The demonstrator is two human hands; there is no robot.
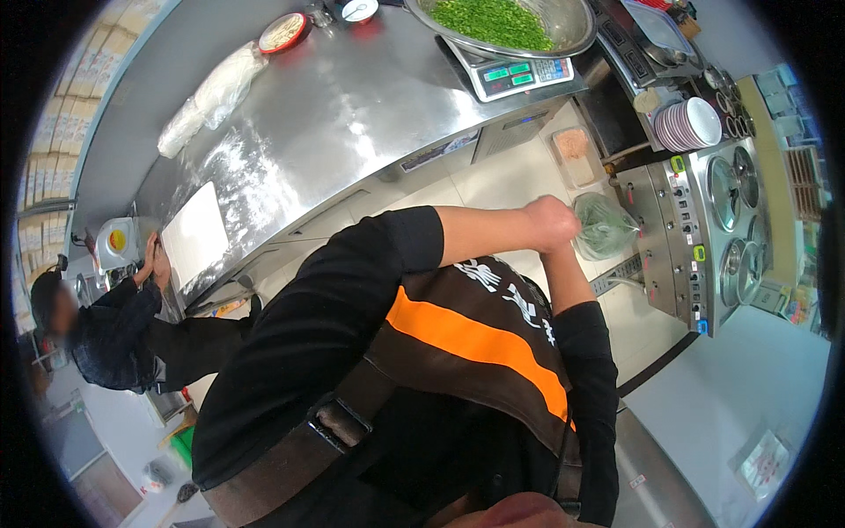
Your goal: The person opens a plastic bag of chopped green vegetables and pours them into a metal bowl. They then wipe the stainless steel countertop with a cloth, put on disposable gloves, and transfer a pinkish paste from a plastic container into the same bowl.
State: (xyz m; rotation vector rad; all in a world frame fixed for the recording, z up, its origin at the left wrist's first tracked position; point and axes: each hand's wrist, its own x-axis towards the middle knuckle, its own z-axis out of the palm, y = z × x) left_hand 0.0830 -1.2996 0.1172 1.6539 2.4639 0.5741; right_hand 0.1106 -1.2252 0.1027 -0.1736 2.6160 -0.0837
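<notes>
Bare forearms cross in front of the apron. My left hand (551, 220) is bent into a rounded fist; its fingers are hidden, so what it holds cannot be told. Against it, my right hand (560, 248) is mostly covered by the left. Just beyond both hands is a clear plastic bag of something green (604, 228), near the floor; whether a hand touches it is unclear. Higher up, a steel bowl (574, 33) of chopped green onion rests on a digital scale (525, 77) at the steel counter's edge.
Floured counter (317, 119) holds wrapped dough (214, 89), a white board (196, 234) and a red-rimmed bowl (284, 33). A co-worker (119, 336) stands far left. A plastic tub (574, 158) is low down. Right: stacked bowls (688, 124), cooker with lidded pots (723, 198).
</notes>
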